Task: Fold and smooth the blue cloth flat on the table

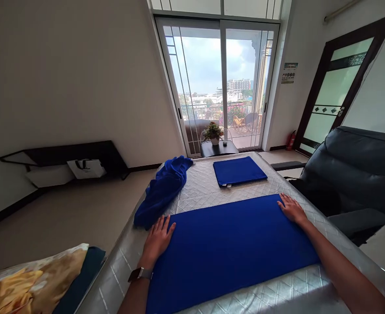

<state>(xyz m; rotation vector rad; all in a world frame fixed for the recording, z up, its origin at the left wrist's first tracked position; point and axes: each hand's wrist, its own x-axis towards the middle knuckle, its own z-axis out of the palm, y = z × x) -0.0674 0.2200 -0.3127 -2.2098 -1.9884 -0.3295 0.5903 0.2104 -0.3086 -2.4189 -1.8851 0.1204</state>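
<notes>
A blue cloth [232, 248] lies spread flat as a long rectangle on the quilted, silvery mattress [199, 192]. My left hand [158, 237], with a watch on its wrist, rests open on the cloth's far left corner. On its far right corner lies my right hand [292, 208], palm down with the fingers stretched out. Beyond the spread cloth sits a neatly folded blue cloth [240, 170], a small white label showing at its near edge. A crumpled blue cloth [166, 187] lies along the mattress's left edge, close to my left hand.
A black armchair [359, 174] stands at the right of the mattress. Patterned bedding [38, 279] is at the lower left. Past the far edge, a small table [217, 149] bears a potted plant [214, 132] before glass sliding doors. A white bag [87, 168] rests by the left wall.
</notes>
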